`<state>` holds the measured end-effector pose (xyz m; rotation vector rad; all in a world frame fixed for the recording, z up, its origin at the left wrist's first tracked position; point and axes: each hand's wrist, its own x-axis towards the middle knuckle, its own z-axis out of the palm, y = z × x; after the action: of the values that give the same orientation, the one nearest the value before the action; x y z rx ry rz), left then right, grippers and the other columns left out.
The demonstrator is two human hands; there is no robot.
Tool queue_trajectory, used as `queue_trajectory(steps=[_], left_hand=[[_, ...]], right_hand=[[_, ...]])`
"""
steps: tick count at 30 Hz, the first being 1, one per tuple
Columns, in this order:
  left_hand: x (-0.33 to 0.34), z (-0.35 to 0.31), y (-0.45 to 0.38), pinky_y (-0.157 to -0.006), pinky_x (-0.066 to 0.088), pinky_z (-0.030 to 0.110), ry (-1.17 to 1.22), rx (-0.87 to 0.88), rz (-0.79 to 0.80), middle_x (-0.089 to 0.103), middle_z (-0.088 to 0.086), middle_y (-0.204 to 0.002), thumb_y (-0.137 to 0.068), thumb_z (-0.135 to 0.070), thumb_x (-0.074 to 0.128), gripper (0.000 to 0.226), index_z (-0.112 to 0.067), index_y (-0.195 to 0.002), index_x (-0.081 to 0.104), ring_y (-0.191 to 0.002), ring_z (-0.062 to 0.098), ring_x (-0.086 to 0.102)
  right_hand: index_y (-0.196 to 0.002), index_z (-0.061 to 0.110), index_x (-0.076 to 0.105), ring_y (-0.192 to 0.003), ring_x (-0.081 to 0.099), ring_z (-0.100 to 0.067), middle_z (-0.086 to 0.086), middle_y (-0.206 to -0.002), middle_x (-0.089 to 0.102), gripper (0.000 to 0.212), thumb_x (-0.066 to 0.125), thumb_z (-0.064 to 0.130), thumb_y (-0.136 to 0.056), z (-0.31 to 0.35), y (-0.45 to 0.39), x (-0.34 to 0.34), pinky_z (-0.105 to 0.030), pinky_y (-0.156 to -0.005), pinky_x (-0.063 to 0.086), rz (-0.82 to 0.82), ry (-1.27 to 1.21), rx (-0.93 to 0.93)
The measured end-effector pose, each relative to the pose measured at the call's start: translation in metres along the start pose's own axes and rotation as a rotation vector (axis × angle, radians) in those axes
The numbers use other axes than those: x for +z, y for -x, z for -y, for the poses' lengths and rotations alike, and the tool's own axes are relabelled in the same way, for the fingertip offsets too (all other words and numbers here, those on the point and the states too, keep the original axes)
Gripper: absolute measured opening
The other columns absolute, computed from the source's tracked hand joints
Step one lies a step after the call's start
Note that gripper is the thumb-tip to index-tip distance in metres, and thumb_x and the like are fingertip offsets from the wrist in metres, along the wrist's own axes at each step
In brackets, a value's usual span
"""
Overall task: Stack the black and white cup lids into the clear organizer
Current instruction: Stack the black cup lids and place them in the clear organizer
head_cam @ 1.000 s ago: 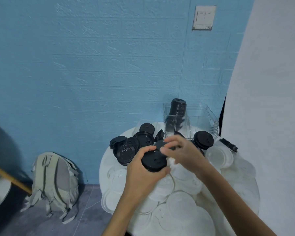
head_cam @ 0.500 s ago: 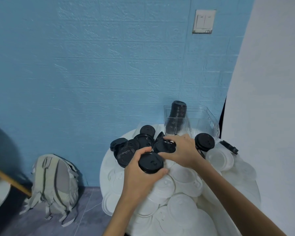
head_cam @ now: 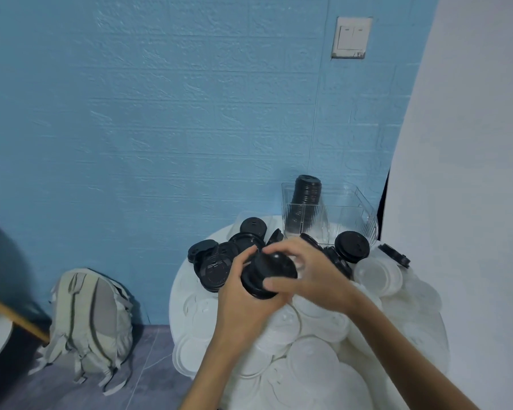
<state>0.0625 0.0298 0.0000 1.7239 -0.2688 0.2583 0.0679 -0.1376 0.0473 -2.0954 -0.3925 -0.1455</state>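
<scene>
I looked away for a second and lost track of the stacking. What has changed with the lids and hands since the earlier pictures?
The right hand picked a black lid off the pile and brought it back onto the small black stack gripped by the left hand; both hands now hold it. The tall black stack in the clear organizer and the loose white lids stayed put.

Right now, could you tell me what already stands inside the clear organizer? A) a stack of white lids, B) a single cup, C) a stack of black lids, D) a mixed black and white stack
C: a tall stack of black lids stands in the organizer, while the white lids lie on the table.
</scene>
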Motion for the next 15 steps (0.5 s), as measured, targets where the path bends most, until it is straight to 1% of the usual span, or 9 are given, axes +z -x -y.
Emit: queue_trajectory(steps=[2, 4, 5, 7, 10, 12, 14, 15], left_hand=[[0.003, -0.003, 0.001, -0.083, 0.053, 0.013, 0.015, 0.003, 0.019, 0.064, -0.041, -0.111, -0.058, -0.017, 0.096, 0.095, -0.041, -0.138, 0.05, -0.103, -0.01, 0.064], [0.006, -0.004, 0.004, -0.082, 0.051, 0.01, 0.033, 0.006, 0.032, 0.063, -0.041, -0.113, -0.059, -0.01, 0.096, 0.096, -0.039, -0.138, 0.05, -0.105, -0.01, 0.064], [0.007, -0.004, 0.005, -0.084, 0.052, 0.012, 0.034, 0.006, 0.036, 0.063, -0.039, -0.115, -0.058, -0.012, 0.097, 0.096, -0.04, -0.137, 0.051, -0.106, -0.009, 0.064], [0.01, -0.004, 0.007, -0.091, 0.054, 0.019, 0.024, 0.017, 0.044, 0.064, -0.033, -0.119, -0.053, -0.022, 0.098, 0.094, -0.044, -0.132, 0.053, -0.111, -0.005, 0.064], [0.013, -0.004, 0.008, -0.099, 0.054, 0.029, 0.005, 0.031, 0.028, 0.065, -0.023, -0.125, -0.051, -0.034, 0.092, 0.086, -0.047, -0.127, 0.056, -0.117, 0.0, 0.062], [0.016, -0.003, 0.009, -0.1, 0.054, 0.034, -0.006, 0.038, 0.005, 0.066, -0.019, -0.125, -0.053, -0.032, 0.09, 0.08, -0.049, -0.125, 0.059, -0.117, 0.001, 0.062], [0.018, -0.004, 0.009, -0.101, 0.053, 0.032, -0.021, 0.042, -0.014, 0.067, -0.019, -0.122, -0.055, -0.031, 0.087, 0.074, -0.05, -0.122, 0.061, -0.115, -0.002, 0.062], [0.019, -0.004, 0.008, -0.1, 0.053, 0.032, -0.024, 0.037, -0.02, 0.068, -0.018, -0.121, -0.055, -0.035, 0.085, 0.072, -0.05, -0.121, 0.062, -0.114, -0.003, 0.062]], right_hand=[[-0.12, 0.034, 0.069, -0.118, 0.059, -0.003, 0.009, -0.123, 0.059, 0.054, 0.088, 0.034, -0.07, 0.001, 0.005, 0.011, -0.025, -0.105, 0.047, 0.037, -0.053, 0.001], [-0.119, 0.034, 0.07, -0.121, 0.059, -0.003, 0.008, -0.126, 0.058, 0.055, 0.091, 0.029, -0.068, 0.0, 0.006, 0.012, -0.026, -0.106, 0.047, 0.035, -0.122, 0.024], [-0.118, 0.032, 0.071, -0.122, 0.059, -0.003, 0.008, -0.127, 0.059, 0.055, 0.092, 0.023, -0.068, 0.0, 0.007, 0.011, -0.028, -0.106, 0.048, 0.041, -0.155, 0.046], [-0.117, 0.028, 0.072, -0.12, 0.06, 0.0, 0.007, -0.127, 0.06, 0.056, 0.093, 0.012, -0.068, 0.0, 0.009, 0.01, -0.03, -0.105, 0.051, 0.047, -0.199, 0.085], [-0.114, 0.023, 0.072, -0.116, 0.063, 0.001, 0.007, -0.126, 0.062, 0.054, 0.093, 0.003, -0.067, 0.001, 0.012, 0.01, -0.03, -0.098, 0.055, 0.027, -0.257, 0.127], [-0.111, 0.02, 0.071, -0.113, 0.066, -0.005, 0.007, -0.122, 0.066, 0.053, 0.092, 0.002, -0.066, -0.002, 0.014, 0.009, -0.027, -0.09, 0.057, 0.042, -0.326, 0.14], [-0.114, 0.02, 0.066, -0.111, 0.068, -0.009, 0.005, -0.123, 0.067, 0.057, 0.091, 0.009, -0.064, -0.005, 0.015, 0.006, -0.025, -0.085, 0.056, 0.083, -0.362, 0.149], [-0.116, 0.02, 0.063, -0.111, 0.069, -0.01, 0.004, -0.124, 0.066, 0.059, 0.09, 0.013, -0.064, -0.006, 0.014, 0.004, -0.025, -0.084, 0.056, 0.096, -0.37, 0.171]])
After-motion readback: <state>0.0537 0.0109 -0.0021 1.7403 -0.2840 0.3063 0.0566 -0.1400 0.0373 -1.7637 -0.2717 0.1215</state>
